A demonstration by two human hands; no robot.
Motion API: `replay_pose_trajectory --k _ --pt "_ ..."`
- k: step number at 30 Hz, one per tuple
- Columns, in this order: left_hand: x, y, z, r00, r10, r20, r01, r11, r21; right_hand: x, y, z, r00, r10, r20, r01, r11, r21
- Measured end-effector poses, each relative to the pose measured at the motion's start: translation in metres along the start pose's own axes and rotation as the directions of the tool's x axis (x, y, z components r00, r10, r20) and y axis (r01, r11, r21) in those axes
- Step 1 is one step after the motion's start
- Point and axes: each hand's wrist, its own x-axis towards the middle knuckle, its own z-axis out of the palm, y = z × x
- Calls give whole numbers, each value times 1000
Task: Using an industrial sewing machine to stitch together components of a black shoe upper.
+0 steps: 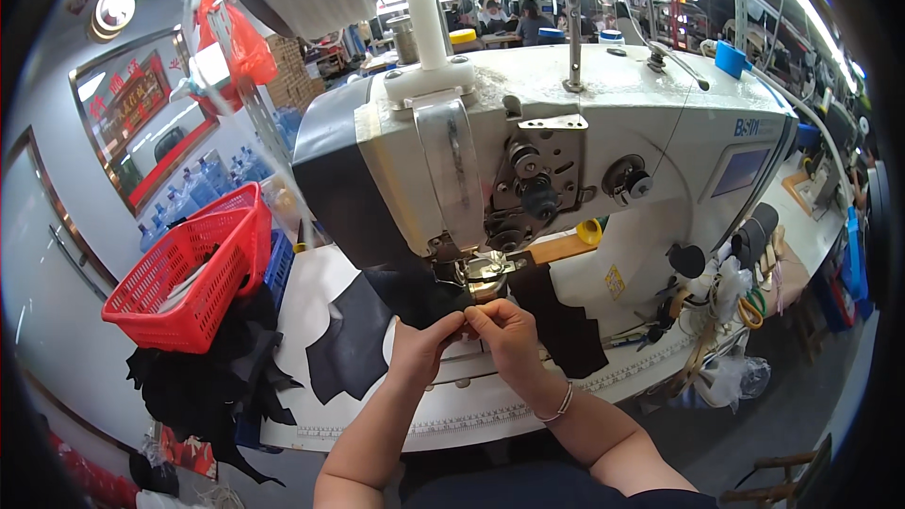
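Note:
My left hand [421, 347] and my right hand [506, 332] meet just in front of the needle area of a large white sewing machine [377, 151]. Thumbs and fingertips are pinched together on both; whatever lies between them is too small or too hidden to make out. To the left of my left hand, a dark cut piece of leather-like material [347, 344] rests on the white table [311, 358]. Another dark brown piece [563, 328] lies right of my right hand, partly under the machine arm. Metal parts of the presser foot [485, 269] stand just beyond my fingertips.
A red plastic basket [179, 287] stands at the left, above a heap of black scraps [212, 386]. A measuring tape strip [452, 424] runs along the table's front edge. Yellow-handled scissors [751, 309] and plastic bags [740, 377] hang at the right. People sit at work far behind.

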Motion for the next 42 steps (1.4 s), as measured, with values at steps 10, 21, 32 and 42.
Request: replay_pose_trajectory --k 10,21,32,42 --pt "0 10 7 999 -17 -28 15 998 -67 8 -6 -10 976 163 144 -184 973 142" --pt "38 28 -17 990 -108 94 105 994 35 -5 0 -29 939 341 49 -345 926 152" --pt "44 26 -18 991 -133 35 131 990 45 -15 9 -58 889 459 -8 -448 872 199" --pt "90 30 -47 998 9 68 9 966 -258 43 21 -121 950 91 -298 -184 936 -300"
